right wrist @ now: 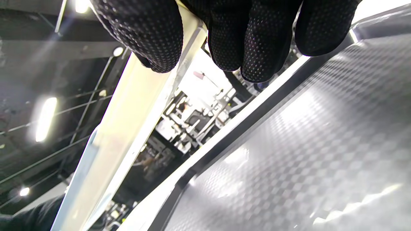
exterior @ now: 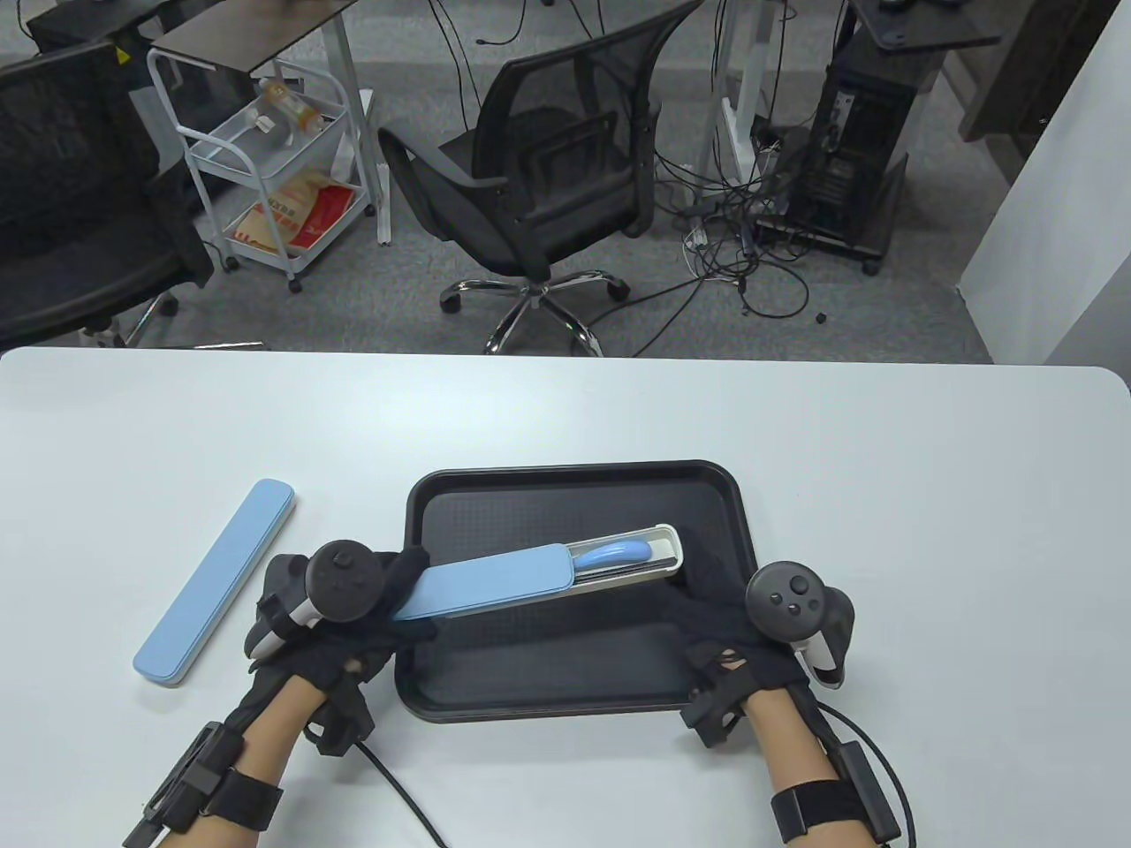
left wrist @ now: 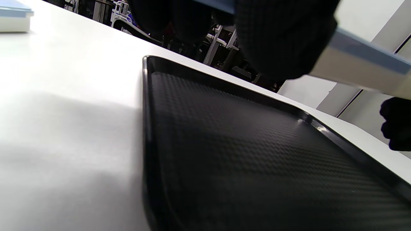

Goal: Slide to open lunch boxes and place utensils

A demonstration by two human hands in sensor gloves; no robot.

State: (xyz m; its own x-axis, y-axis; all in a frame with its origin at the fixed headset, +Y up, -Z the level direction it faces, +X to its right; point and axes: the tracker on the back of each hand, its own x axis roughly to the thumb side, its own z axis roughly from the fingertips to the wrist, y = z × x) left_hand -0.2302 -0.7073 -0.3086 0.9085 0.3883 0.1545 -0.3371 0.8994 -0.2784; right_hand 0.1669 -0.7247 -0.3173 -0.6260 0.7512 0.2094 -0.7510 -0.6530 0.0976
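A lunch box for utensils is held over the black tray (exterior: pixel 574 468). Its blue lid (exterior: pixel 495 583) is slid partly to the left off the white base (exterior: pixel 667 543). A blue utensil (exterior: pixel 614 554) shows in the open right end. My left hand (exterior: pixel 398 592) grips the lid's left end; its fingers (left wrist: pixel 282 38) wrap the box (left wrist: pixel 362 61) above the tray (left wrist: pixel 257 160). My right hand (exterior: pixel 698 609) holds the base's right end; its fingers (right wrist: pixel 144 29) pinch the white base (right wrist: pixel 128 122) above the tray (right wrist: pixel 321 144).
A second lunch box (exterior: pixel 216 583), closed with a blue lid, lies on the white table left of the tray; it also shows in the left wrist view (left wrist: pixel 13 16). An office chair (exterior: pixel 548 177) stands beyond the table's far edge.
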